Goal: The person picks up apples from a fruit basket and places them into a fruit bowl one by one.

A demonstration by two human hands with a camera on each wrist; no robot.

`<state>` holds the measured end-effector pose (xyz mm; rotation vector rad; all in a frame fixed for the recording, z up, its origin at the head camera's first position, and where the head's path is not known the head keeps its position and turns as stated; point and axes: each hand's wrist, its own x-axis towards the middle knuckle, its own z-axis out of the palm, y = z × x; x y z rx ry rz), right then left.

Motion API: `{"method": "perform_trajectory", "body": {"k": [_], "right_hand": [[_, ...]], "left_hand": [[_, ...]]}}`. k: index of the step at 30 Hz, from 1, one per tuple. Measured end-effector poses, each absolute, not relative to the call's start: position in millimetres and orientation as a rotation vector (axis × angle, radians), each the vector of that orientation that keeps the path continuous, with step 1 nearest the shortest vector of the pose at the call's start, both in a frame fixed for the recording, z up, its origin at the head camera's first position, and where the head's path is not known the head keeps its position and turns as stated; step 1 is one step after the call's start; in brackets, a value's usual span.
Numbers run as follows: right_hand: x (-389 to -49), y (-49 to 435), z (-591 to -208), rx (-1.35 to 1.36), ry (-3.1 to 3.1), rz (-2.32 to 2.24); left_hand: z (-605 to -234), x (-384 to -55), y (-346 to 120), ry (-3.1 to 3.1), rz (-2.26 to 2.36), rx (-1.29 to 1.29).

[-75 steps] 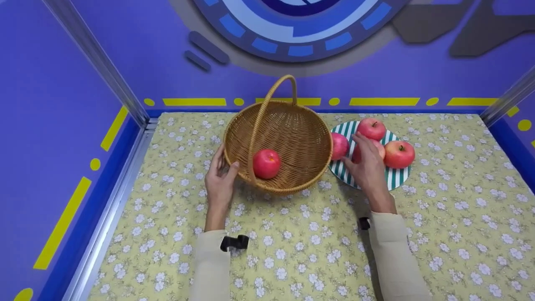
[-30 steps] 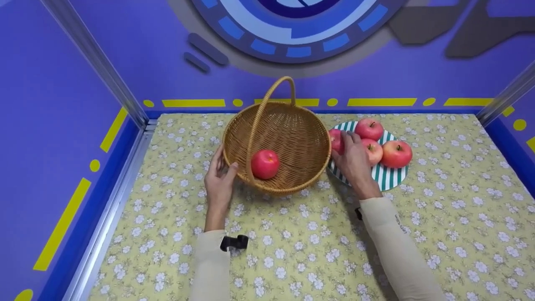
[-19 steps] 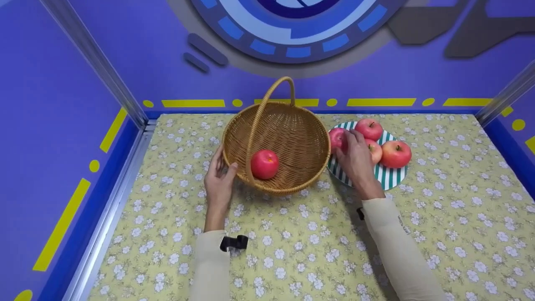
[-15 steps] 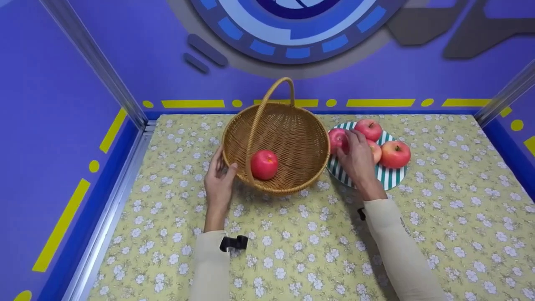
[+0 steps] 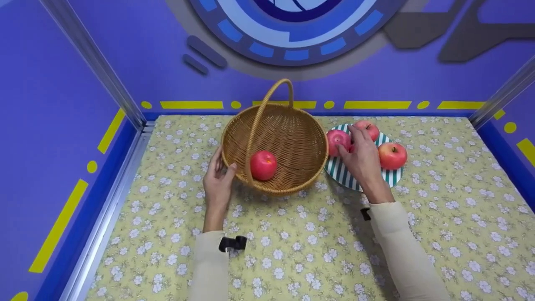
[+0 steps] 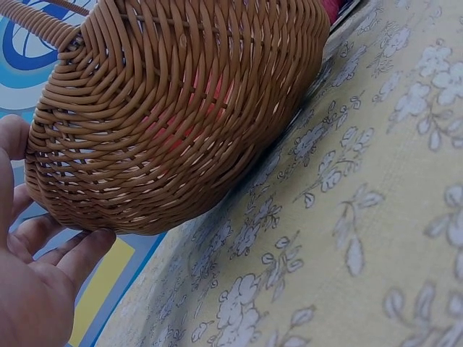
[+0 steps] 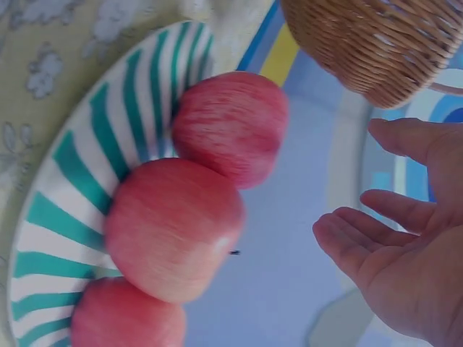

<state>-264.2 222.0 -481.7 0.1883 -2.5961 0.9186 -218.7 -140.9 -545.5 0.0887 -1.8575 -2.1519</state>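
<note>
A wicker basket with an arched handle stands tilted toward me, one red apple inside. My left hand grips its left rim, thumb on top and fingers against the outer weave, as the left wrist view shows on the basket wall. Over a green-and-white striped plate hovers my right hand, fingers spread and holding nothing. Around it lie a left apple, a back apple and a right apple; another is mostly hidden beneath the hand. The right wrist view shows that hand apart from the apples.
A floral yellow cloth covers the table. Blue printed panels rise at the back and both sides, with a metal rail along the left edge. The plate sits close against the basket's right side.
My right hand first moved left to the apple beside the basket, then drew back to the right with its fingers parted. That apple stays on the plate. The left hand and basket hold still.
</note>
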Motion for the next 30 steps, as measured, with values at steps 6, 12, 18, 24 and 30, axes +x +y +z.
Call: {"method": "perform_trajectory", "body": {"k": [6, 12, 18, 24, 30], "right_hand": [[-258.1, 214.6, -466.5, 0.286, -2.509, 0.968], [-250.8, 204.8, -451.0, 0.362, -2.497, 0.969], [-246.6, 192.9, -445.2, 0.432, -2.523, 1.018], [-246.6, 180.6, -446.9, 0.537, -2.513, 1.028], [-244.6, 172.0, -448.9, 0.573, -2.565, 1.066]], "left_hand": [[-545.7, -219.3, -140.5, -1.863, -2.147, 0.102], [-546.5, -219.4, -141.2, -1.895, -2.122, 0.111], [-546.7, -219.6, -143.1, -1.920, -2.105, 0.126], [-546.0, -219.5, -143.9, -1.879, -2.131, 0.126], [-545.5, -220.1, -142.3, -1.881, -2.135, 0.117]]}}
